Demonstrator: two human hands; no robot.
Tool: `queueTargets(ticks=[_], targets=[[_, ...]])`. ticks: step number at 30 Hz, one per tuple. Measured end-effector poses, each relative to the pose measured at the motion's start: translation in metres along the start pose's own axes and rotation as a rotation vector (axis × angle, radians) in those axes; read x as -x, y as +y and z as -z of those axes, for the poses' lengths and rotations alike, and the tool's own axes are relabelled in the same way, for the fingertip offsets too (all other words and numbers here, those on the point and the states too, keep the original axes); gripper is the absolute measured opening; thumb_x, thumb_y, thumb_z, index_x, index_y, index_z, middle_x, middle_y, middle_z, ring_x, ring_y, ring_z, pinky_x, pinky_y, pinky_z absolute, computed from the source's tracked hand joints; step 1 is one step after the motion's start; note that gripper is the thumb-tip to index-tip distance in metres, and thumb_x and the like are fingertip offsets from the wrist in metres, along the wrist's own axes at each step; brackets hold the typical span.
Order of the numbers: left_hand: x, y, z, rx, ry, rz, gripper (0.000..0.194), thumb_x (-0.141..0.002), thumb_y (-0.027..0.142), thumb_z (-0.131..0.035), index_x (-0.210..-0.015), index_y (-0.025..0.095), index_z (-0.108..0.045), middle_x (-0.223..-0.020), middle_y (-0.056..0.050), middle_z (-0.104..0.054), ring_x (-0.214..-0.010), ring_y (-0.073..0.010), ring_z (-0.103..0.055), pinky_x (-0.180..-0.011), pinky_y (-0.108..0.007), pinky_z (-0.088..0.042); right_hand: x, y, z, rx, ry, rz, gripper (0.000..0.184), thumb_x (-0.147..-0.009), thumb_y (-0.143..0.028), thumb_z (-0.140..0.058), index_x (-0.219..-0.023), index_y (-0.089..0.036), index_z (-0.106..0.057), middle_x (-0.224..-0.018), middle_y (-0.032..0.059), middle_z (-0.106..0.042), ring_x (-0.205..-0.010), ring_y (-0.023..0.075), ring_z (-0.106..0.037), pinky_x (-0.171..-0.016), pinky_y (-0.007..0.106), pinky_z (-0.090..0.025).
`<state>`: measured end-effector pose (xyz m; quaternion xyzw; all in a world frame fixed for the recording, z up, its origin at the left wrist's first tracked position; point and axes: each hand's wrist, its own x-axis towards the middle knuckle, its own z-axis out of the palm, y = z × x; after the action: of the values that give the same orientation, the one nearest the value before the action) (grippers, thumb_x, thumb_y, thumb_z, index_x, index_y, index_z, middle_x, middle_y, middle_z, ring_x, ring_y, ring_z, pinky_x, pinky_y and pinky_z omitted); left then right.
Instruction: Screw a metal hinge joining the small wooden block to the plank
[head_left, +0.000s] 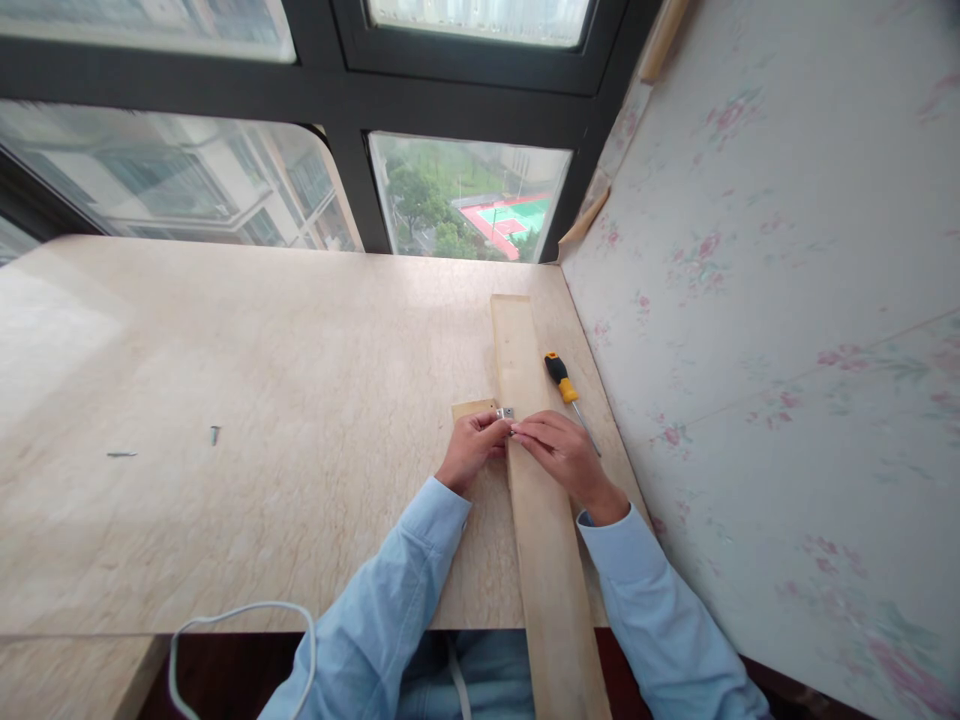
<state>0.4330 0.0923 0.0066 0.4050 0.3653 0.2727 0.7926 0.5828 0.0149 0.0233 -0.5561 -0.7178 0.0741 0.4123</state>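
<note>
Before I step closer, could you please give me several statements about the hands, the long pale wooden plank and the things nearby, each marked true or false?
1. The left hand and right hand are close together beside the small silver metal bracket. True.
2. The screwdriver with the black-and-yellow handle lies left of the plank. False: it lies on the right.
3. Two small grey metal fasteners lie on the beige marbled tabletop. True.
4. The plank lies wholly on the tabletop. False: its near end reaches past the front edge.
</note>
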Motion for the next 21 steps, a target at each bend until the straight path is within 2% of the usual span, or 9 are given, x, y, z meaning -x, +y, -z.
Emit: queueTargets(ticks=[4, 9, 12, 15, 18, 21], targets=[[0.0001, -0.0001, 0.0005, -0.016, -0.003, 0.003, 0.031, -0.066, 0.039, -0.079, -0.078, 0.011, -0.073, -0.072, -0.004, -0.067, -0.062, -0.0115, -0.058, -0.058, -0.021, -0.044, -0.0021, -0.0034, -0.0022, 0.057, -0.001, -0.047, 0.014, -0.095, -0.027, -0.06, -0.089, -0.021, -0.071, -0.083, 0.0065, -0.07, -0.079, 0.0193, -0.063, -0.072, 0.033, -0.052], [-0.0003, -0.0002, 0.001, -0.029, -0.007, -0.007, 0.031, -0.066, 0.04, -0.08, -0.078, 0.012, -0.074, -0.072, -0.004, -0.067, -0.064, -0.0128, -0.059, -0.058, -0.022, -0.045, -0.0029, -0.0071, -0.0031, 0.129, 0.012, -0.068, 0.019, -0.094, -0.03, -0.061, -0.078, -0.02, -0.066, -0.075, 0.0057, -0.063, -0.074, 0.0198, -0.059, -0.068, 0.033, -0.048], [-0.0008, -0.0009, 0.0013, -0.026, -0.012, -0.013, 0.033, -0.067, 0.041, -0.08, -0.08, 0.011, -0.074, -0.073, -0.005, -0.068, -0.064, -0.0122, -0.059, -0.059, -0.022, -0.045, -0.0023, -0.0058, -0.0015, 0.056, 0.016, -0.065, 0.014, -0.092, -0.032, -0.065, -0.092, -0.019, -0.068, -0.082, 0.0059, -0.064, -0.075, 0.0182, -0.059, -0.068, 0.031, -0.05], [-0.001, -0.0014, 0.0013, -0.019, -0.026, -0.013, 0.035, -0.068, 0.042, -0.08, -0.084, 0.011, -0.074, -0.072, -0.004, -0.067, -0.062, -0.0109, -0.058, -0.058, -0.021, -0.044, -0.0017, -0.0023, -0.0005, -0.03, -0.004, -0.013, 0.019, -0.093, -0.028, -0.064, -0.11, -0.02, -0.068, -0.093, 0.007, -0.066, -0.08, 0.0171, -0.062, -0.071, 0.03, -0.053], [-0.0009, -0.0013, 0.001, -0.014, -0.02, -0.01, 0.032, -0.068, 0.04, -0.079, -0.081, 0.011, -0.073, -0.068, -0.002, -0.064, -0.059, -0.0091, -0.055, -0.055, -0.019, -0.04, -0.001, 0.0007, -0.0016, -0.019, -0.002, 0.03, 0.018, -0.097, -0.021, -0.057, -0.108, -0.021, -0.071, -0.09, 0.0067, -0.067, -0.083, 0.0173, -0.063, -0.071, 0.03, -0.053], [-0.0007, -0.001, 0.0002, -0.019, -0.012, -0.007, 0.03, -0.067, 0.038, -0.077, -0.079, 0.011, -0.072, -0.07, -0.003, -0.065, -0.06, -0.0097, -0.056, -0.055, -0.019, -0.04, -0.0006, 0.0018, -0.0034, -0.024, 0.017, 0.013, 0.018, -0.096, -0.02, -0.058, -0.104, -0.02, -0.073, -0.088, 0.0066, -0.067, -0.081, 0.0169, -0.063, -0.071, 0.03, -0.054]])
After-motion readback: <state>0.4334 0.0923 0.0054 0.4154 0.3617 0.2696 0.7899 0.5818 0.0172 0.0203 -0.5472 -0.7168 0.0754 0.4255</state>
